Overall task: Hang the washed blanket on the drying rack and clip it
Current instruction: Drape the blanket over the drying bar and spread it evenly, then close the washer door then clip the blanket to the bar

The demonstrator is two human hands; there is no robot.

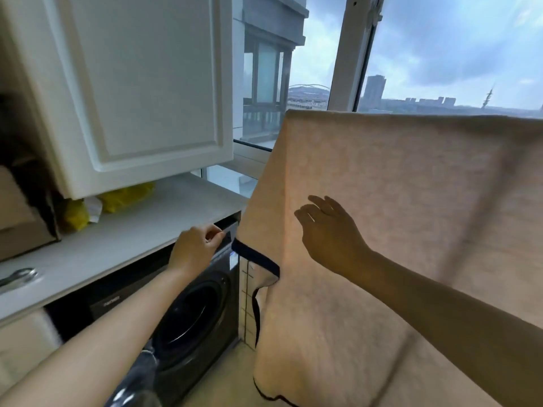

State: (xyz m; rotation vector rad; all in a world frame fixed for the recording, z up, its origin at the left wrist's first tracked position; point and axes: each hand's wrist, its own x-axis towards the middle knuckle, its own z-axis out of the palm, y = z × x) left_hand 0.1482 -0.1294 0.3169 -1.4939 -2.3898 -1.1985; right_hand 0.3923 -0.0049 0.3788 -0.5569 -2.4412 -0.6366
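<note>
- Our left hand (pixel 199 248) is curled, thumb meeting forefinger just beside the blanket's dark hem (pixel 255 257). We cannot tell whether it pinches a clip, the hem, or nothing.
- Our right hand (pixel 326 230) is released, fingers spread before the cloth.
- We judge the step as straightening: sweep the open palm outward, square the left edge, then clip at the fold.
- The blanket (pixel 396 201) is draped over a hidden rack bar, beside the washing machine (pixel 194 315) and before the window (pixel 440 54). Its top fold runs left to right, and its long axis hangs toward the floor.
</note>
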